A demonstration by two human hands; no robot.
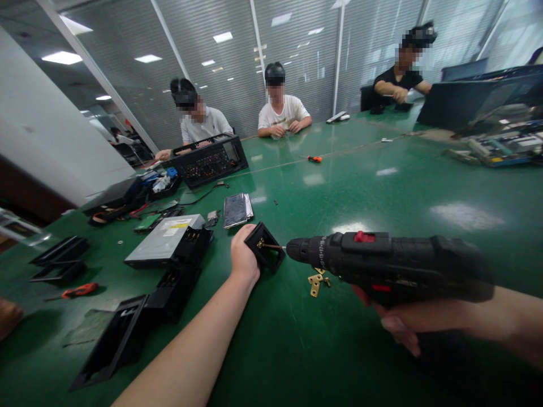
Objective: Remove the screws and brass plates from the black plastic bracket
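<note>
In the left hand (245,254), hollow black frame (267,259), brass-coloured piece (260,243) inside

Black drill (390,263), bit (275,246) inside tilted frame (267,259)

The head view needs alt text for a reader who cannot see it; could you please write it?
The right hand holds a black power drill, its bit extending into a black frame held in the left hand. Brass plates lie nearby on a green table; three people sit across it.
</note>
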